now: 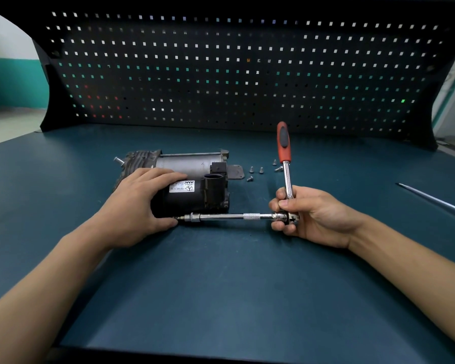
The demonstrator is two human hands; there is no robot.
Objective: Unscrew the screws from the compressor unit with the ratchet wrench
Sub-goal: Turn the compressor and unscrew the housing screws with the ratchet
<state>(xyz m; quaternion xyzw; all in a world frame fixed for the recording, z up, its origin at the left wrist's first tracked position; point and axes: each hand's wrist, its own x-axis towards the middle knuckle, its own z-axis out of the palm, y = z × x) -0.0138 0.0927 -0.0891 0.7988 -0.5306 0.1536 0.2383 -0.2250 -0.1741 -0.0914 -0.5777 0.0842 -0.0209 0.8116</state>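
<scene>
Head view: the compressor unit [192, 198] lies on its side on the worktop [221, 285], about mid-way across. The left hand [139, 203] clasps its left end, fingers laid over the top and thumb down the near side. The right hand [313, 216], well to the right of the compressor unit, has its fingers [280, 225] clenched round the head of the ratchet wrench [286, 177]. The red grip stands up and away from the person. A long extension bar [229, 217] runs level from that head to the unit's near lower edge, its tip just beside the left thumb. The screw it meets is too small to make out.

To do this step well, I judge the bar should stay in line with the screw and be pushed lightly inward so the bit does not cam out. A hold further up the red grip would give more leverage than this hold at the head. The left hand should bear down so the unit does not roll.

Several loose screws [261, 170] lie just beyond the unit's right end, near a flat bracket [235, 172]. They sit close to where the handle would sweep if it swung down and back. A thin metal rod [431, 198] lies far right of the unit, and a pegboard [221, 74] stands behind it.
</scene>
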